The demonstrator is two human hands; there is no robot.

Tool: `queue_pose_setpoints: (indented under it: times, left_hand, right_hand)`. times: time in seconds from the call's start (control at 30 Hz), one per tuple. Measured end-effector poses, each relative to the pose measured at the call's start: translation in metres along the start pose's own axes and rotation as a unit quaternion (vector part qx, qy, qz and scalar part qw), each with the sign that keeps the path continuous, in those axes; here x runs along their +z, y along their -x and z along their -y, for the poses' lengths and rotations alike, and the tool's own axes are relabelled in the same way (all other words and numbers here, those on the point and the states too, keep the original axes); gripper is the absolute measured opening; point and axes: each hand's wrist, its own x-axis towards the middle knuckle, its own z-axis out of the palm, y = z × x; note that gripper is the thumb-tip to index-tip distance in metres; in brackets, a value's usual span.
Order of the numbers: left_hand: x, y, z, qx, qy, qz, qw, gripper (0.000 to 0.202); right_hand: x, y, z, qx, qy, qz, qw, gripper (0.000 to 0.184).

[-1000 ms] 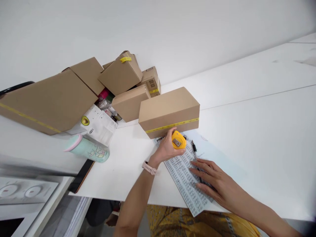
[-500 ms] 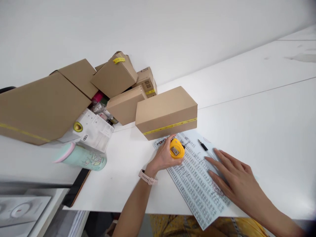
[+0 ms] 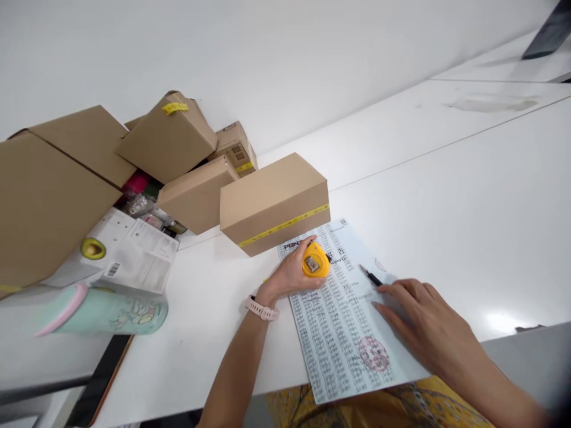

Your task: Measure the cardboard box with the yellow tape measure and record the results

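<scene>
Since a second ago the right hand point(image 3: 423, 324) has slid off the pen point(image 3: 370, 275), which now lies on the printed sheet point(image 3: 339, 333) just beyond its fingertips; that hand lies flat and spread, holding nothing. Further in, the left hand point(image 3: 289, 274), wrist bent inward, is closed round the yellow tape measure point(image 3: 315, 266), which rests on the sheet just before the cardboard box point(image 3: 274, 199)
</scene>
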Motion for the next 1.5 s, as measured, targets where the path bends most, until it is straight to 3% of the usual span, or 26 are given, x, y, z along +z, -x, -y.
queue_pose_setpoints:
  times: [0.1, 0.2, 0.27, 0.37, 0.4, 0.47, 0.53, 0.6, 0.67, 0.73, 0.83, 0.9, 1.03, 1.1, 1.3, 1.5]
  left_hand:
    - [0.003, 0.002, 0.003, -0.006, 0.002, -0.023, 1.000, 0.092]
    - [0.007, 0.003, 0.004, 0.007, -0.022, -0.065, 0.998, 0.095]
    - [0.011, 0.005, 0.003, 0.062, -0.085, -0.120, 0.987, 0.090]
    - [0.027, 0.013, -0.005, 0.232, -0.173, -0.191, 0.938, 0.068]
    - [0.035, 0.017, -0.008, 0.287, -0.183, -0.184, 0.922, 0.060]
    - [0.052, 0.026, -0.016, 0.343, -0.198, -0.123, 0.910, 0.053]
    - [0.067, 0.034, -0.021, 0.325, -0.232, -0.037, 0.916, 0.061]
    - [0.079, 0.039, -0.025, 0.276, -0.273, 0.031, 0.921, 0.073]
    - [0.086, 0.038, -0.027, 0.239, -0.300, 0.065, 0.921, 0.079]
    - [0.089, 0.034, -0.027, 0.221, -0.312, 0.075, 0.921, 0.082]
    - [0.091, 0.030, -0.028, 0.214, -0.308, 0.071, 0.924, 0.081]
    - [0.091, 0.031, -0.028, 0.217, -0.300, 0.060, 0.927, 0.079]
    - [0.097, 0.034, -0.026, 0.225, -0.293, 0.018, 0.929, 0.071]
    - [0.099, 0.035, -0.025, 0.227, -0.294, -0.002, 0.928, 0.068]
    - [0.101, 0.036, -0.025, 0.245, -0.310, -0.037, 0.918, 0.065]
    - [0.105, 0.036, -0.021, 0.253, -0.319, -0.059, 0.911, 0.060]
  right_hand:
    - [-0.002, -0.022, -0.007, 0.023, -0.045, 0.019, 0.999, 0.041]
    - [-0.015, -0.034, -0.012, 0.084, -0.189, 0.072, 0.976, 0.043]
    - [-0.029, -0.037, -0.015, 0.145, -0.357, 0.112, 0.916, 0.040]
    - [-0.048, -0.039, -0.017, 0.200, -0.582, 0.085, 0.783, 0.033]
    - [-0.052, -0.041, -0.017, 0.215, -0.621, 0.061, 0.751, 0.032]
    - [-0.055, -0.045, -0.014, 0.244, -0.649, 0.020, 0.720, 0.035]
    - [-0.051, -0.052, -0.010, 0.252, -0.637, 0.003, 0.729, 0.031]
    - [-0.042, -0.059, -0.007, 0.248, -0.598, -0.002, 0.762, 0.024]
    - [-0.031, -0.069, -0.004, 0.246, -0.553, 0.006, 0.796, 0.034]
    - [-0.021, -0.080, -0.002, 0.238, -0.546, 0.037, 0.802, 0.042]
    - [-0.007, -0.095, -0.002, 0.223, -0.584, 0.137, 0.769, 0.048]
    - [0.001, -0.101, -0.004, 0.226, -0.575, 0.182, 0.765, 0.046]
    - [0.014, -0.099, -0.009, 0.203, -0.462, 0.127, 0.854, 0.037]
    - [0.017, -0.094, -0.010, 0.182, -0.422, 0.105, 0.882, 0.036]
    - [0.023, -0.089, -0.012, 0.176, -0.430, 0.086, 0.881, 0.032]
    - [0.019, -0.095, -0.014, 0.151, -0.357, 0.098, 0.917, 0.033]
